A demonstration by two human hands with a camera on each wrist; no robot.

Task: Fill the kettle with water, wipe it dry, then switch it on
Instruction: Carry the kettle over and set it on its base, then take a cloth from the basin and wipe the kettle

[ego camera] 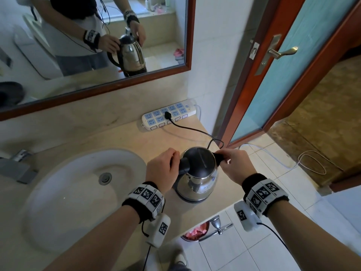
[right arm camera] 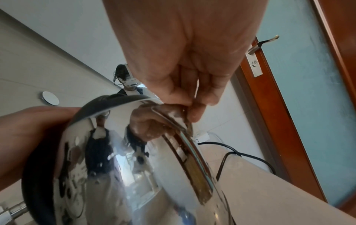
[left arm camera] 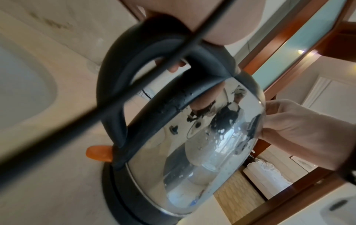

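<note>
A shiny steel kettle (ego camera: pixel 197 178) with a black lid (ego camera: pixel 199 157) stands on its black base (ego camera: pixel 187 199) on the counter, right of the sink. My left hand (ego camera: pixel 164 165) grips the black handle (left arm camera: pixel 115 73) from the top. My right hand (ego camera: pixel 232 163) pinches the black spout edge on the kettle's far right side, thumb and fingers together (right arm camera: pixel 192 106). Water drops cling to the steel wall (left arm camera: pixel 192 144). An orange switch (left arm camera: pixel 99 153) sticks out under the handle, just above the base. No cloth shows in either hand.
A white power strip (ego camera: pixel 169 115) lies by the wall with the kettle's black cord (ego camera: pixel 195 131) plugged in. The white sink (ego camera: pixel 78 192) and faucet (ego camera: pixel 17 165) are on the left. The counter edge and an open wooden door (ego camera: pixel 283 65) lie to the right.
</note>
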